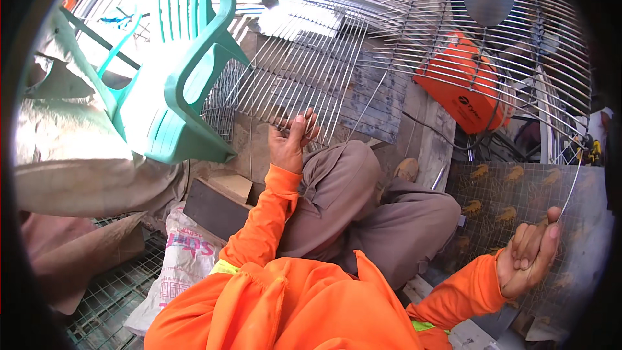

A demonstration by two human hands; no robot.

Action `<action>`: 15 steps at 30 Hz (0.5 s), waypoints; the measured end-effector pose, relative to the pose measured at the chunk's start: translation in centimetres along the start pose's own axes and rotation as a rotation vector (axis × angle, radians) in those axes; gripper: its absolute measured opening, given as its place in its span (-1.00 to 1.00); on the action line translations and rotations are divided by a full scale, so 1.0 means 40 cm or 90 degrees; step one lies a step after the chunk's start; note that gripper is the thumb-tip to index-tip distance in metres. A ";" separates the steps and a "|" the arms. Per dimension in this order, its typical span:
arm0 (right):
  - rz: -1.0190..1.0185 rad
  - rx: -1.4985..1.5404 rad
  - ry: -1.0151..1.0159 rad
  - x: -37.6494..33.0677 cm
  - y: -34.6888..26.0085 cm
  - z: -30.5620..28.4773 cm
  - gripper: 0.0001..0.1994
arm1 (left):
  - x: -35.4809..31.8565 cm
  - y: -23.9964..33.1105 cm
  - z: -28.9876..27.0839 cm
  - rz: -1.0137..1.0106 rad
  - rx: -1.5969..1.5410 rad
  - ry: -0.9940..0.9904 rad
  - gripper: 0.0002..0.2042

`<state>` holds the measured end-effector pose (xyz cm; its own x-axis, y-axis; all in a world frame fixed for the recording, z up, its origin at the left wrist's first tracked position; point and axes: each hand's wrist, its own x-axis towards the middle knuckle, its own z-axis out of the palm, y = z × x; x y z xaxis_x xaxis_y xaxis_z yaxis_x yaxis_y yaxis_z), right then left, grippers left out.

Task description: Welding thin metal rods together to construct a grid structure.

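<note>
My left hand [289,146] is closed around the near edge of a metal wire grid [324,68] made of many parallel rods. The grid slants away from my knees. On the right, my right hand [528,256] is shut on a thin wire [573,185], pinched between thumb and curled fingers. That wire runs taut up to the near corner of a curved wire rack [551,100]. Whether the rack and the grid are one piece I cannot tell.
A turquoise plastic chair [175,84] stands at left. Behind the rack sit an orange machine [453,94] and another person, whose head is blurred. A patterned board [492,201] lies at right. A white sack [181,259] and a dark box [210,210] are at my left.
</note>
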<state>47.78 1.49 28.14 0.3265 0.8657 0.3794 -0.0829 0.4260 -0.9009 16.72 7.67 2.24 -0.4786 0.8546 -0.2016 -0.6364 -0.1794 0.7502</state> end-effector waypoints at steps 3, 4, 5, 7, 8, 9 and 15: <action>0.005 0.018 -0.008 0.001 -0.002 0.011 -0.69 | 0.046 -0.078 -0.054 -0.049 0.073 0.034 -0.83; 0.013 0.034 -0.013 -0.001 -0.003 0.011 -0.68 | 0.064 -0.083 -0.066 -0.003 0.088 0.024 -0.83; 0.015 0.033 -0.015 -0.003 -0.009 0.008 -0.68 | 0.079 -0.076 -0.072 0.045 0.103 0.016 -0.83; 0.013 0.049 -0.012 -0.009 -0.021 0.002 -0.67 | 0.104 -0.055 -0.072 0.054 0.116 0.010 -0.80; 0.015 0.048 -0.013 -0.008 -0.025 0.000 -0.67 | 0.110 -0.040 -0.068 -0.001 0.169 0.000 -0.77; 0.003 0.055 -0.016 -0.007 -0.030 -0.002 -0.67 | 0.116 -0.026 -0.061 -0.057 0.222 -0.009 -0.74; -0.019 0.066 -0.067 -0.025 -0.065 0.035 -0.69 | 0.115 -0.024 -0.011 -0.132 0.283 -0.047 -0.66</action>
<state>46.36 -0.09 30.39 0.2305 0.8724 0.4310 -0.1738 0.4727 -0.8639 14.88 11.55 0.33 -0.3143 0.8854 -0.3423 -0.3862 0.2102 0.8982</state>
